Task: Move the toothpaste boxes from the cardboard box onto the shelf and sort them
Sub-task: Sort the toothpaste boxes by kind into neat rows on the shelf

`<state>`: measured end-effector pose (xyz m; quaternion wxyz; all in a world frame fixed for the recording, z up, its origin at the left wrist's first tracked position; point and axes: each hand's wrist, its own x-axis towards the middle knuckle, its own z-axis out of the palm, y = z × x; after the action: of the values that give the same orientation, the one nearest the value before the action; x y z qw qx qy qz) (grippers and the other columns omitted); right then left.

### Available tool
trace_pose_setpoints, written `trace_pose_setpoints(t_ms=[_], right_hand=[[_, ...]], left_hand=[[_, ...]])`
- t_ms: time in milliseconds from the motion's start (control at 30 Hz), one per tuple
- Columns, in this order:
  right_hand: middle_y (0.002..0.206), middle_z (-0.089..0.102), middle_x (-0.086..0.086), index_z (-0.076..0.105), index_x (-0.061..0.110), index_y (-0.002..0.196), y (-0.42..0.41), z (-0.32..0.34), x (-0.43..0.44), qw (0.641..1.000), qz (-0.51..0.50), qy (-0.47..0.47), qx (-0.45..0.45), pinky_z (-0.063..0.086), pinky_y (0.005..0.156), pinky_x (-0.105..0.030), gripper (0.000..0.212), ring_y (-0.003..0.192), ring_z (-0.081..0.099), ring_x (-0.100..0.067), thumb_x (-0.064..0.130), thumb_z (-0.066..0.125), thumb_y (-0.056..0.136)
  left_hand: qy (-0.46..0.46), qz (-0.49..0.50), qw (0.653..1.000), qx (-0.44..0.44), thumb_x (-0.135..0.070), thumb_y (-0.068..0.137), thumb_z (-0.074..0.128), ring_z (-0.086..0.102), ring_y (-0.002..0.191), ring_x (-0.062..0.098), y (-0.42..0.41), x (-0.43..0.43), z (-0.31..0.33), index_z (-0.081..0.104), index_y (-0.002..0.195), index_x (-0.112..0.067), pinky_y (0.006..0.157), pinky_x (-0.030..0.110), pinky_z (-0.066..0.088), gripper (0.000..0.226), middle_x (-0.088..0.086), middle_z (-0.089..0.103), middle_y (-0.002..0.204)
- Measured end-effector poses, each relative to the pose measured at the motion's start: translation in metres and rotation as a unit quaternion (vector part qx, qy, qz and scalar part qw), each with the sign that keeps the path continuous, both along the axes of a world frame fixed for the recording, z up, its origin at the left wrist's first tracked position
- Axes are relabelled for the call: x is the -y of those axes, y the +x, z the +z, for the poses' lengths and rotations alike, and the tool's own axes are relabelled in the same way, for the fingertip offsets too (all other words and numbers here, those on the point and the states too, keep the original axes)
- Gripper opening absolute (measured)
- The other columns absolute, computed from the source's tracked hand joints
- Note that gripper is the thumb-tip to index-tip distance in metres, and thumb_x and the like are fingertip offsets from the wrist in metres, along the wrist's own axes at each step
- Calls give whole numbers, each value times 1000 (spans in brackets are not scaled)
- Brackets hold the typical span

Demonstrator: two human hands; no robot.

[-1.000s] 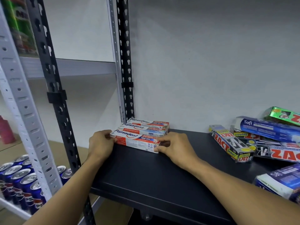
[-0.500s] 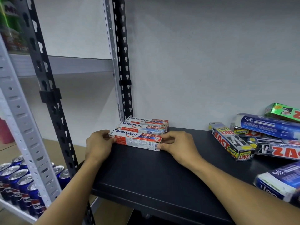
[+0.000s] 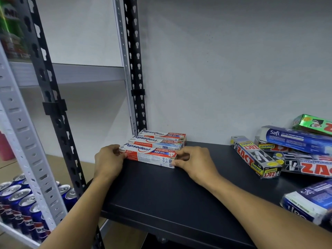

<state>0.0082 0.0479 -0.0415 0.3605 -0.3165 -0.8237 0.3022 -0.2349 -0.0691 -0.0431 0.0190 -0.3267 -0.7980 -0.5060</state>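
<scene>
fingers (image 3: 117, 150) clamp both ends of the front pepsodent box (image 3: 149, 155)

fingers of the left hand (image 3: 107, 160) are curled round the left end of that box, the thumb lying across its front corner. fingers of the right hand (image 3: 195, 162) pinch the right end, thumb low on the front corner and the rest bent over the top edge. between the two sets of fingers the box lies flat and lengthwise on the black shelf (image 3: 161, 194), near its left back corner. just behind the fingers sit the middle pepsodent box (image 3: 156, 142) and then the back pepsodent box (image 3: 161, 134), both flat, parallel to the front one and packed side by side, the last one close to the wall (image 3: 215, 69). beyond the left fingers stands the black upright (image 3: 133, 69), a slotted post running up out of view. well off to the right of the right fingers lies a loose heap: a zact box (image 3: 255, 157) angled with one end toward the front, a second zact box (image 3: 309, 166) flat beside it, a blue safi box (image 3: 294, 139) resting on top of the heap, and a green box (image 3: 312, 124) at the far back. low to the right of the right fingers, near the shelf's front edge, a second safi box (image 3: 310, 200) is partly cut off by the frame. down past the left fingers, on the neighbouring white rack (image 3: 23, 123), blue pepsi cans (image 3: 23, 203) stand in rows.
</scene>
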Motion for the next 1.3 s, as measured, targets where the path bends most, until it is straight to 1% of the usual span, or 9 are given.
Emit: trace_pose_setpoints(t_ms=[300, 567, 767, 800, 900, 1000, 1067, 1167, 1300], right_hand=[[108, 74, 9, 74, 20, 112, -2, -1, -1, 1000, 4, 12, 10, 56, 90, -26, 35, 91, 68, 0, 28, 83, 79], [106, 73, 10, 74, 22, 110, -2, -1, -1, 1000, 1, 21, 20, 56, 90, -27, 32, 90, 68, -1, 31, 82, 80], [107, 73, 11, 72, 23, 116, 2, 0, 2, 1000, 15, 17, 19, 56, 90, -26, 38, 90, 68, 1, 29, 82, 80], [108, 72, 12, 71, 23, 120, 3, 1, 4, 1000, 22, 12, 19, 56, 90, -26, 42, 90, 68, 1, 27, 82, 80], [110, 69, 15, 66, 27, 127, 15, 7, 15, 999, 31, 5, 22, 55, 92, -27, 49, 93, 66, 0, 26, 82, 80], [107, 61, 20, 65, 28, 126, 37, 17, 25, 999, 9, 35, 14, 50, 91, -21, 44, 98, 61, 0, 29, 78, 84], [112, 62, 19, 66, 28, 126, 56, 22, 30, 999, -22, 47, 1, 46, 92, -17, 42, 103, 59, 1, 31, 76, 86], [127, 65, 11, 65, 30, 127, 89, 27, 36, 996, -59, 65, 3, 47, 101, -25, 41, 114, 59, -4, 35, 73, 87], [134, 59, 11, 64, 34, 128, 143, 44, 44, 989, -72, 101, 86, 37, 99, -23, 39, 125, 50, -10, 39, 69, 90]], left_hand=[[-9, 4, 1000, -6, -19, 86, 76, 66, 106, 22, -2, -1, -1, 66, 126, -8, 103, 33, 44, 42, 7, 73, 111], [-13, 1, 1000, -6, -17, 86, 76, 65, 109, 24, 1, -1, 1, 64, 129, -6, 103, 32, 42, 45, 11, 72, 114], [-17, -2, 1000, 0, -16, 88, 74, 63, 100, 22, 8, 4, 4, 67, 121, -5, 93, 28, 42, 36, 7, 70, 104], [-21, -3, 1000, 0, -17, 88, 74, 63, 102, 23, 9, 5, 5, 65, 124, -4, 94, 29, 44, 39, 7, 70, 106], [-25, -1, 1000, 9, -19, 87, 75, 61, 116, 27, 15, 9, 7, 51, 141, -6, 105, 38, 43, 61, 13, 64, 129], [-34, 1, 998, -47, -21, 88, 74, 52, 128, 31, 28, 15, 11, 44, 146, -9, 110, 45, 40, 67, 16, 51, 144], [-46, -10, 993, -105, -20, 91, 70, 41, 138, 32, 42, 19, 13, 41, 148, -10, 115, 46, 34, 65, 15, 37, 154], [-53, -52, 982, -175, -20, 95, 64, 38, 141, 31, 67, 23, 12, 40, 149, -14, 114, 45, 36, 59, 8, 21, 161], [-64, -136, 957, -249, -26, 96, 61, 36, 142, 24, 102, 19, 6, 46, 145, -24, 110, 43, 40, 51, -1, 21, 161]])
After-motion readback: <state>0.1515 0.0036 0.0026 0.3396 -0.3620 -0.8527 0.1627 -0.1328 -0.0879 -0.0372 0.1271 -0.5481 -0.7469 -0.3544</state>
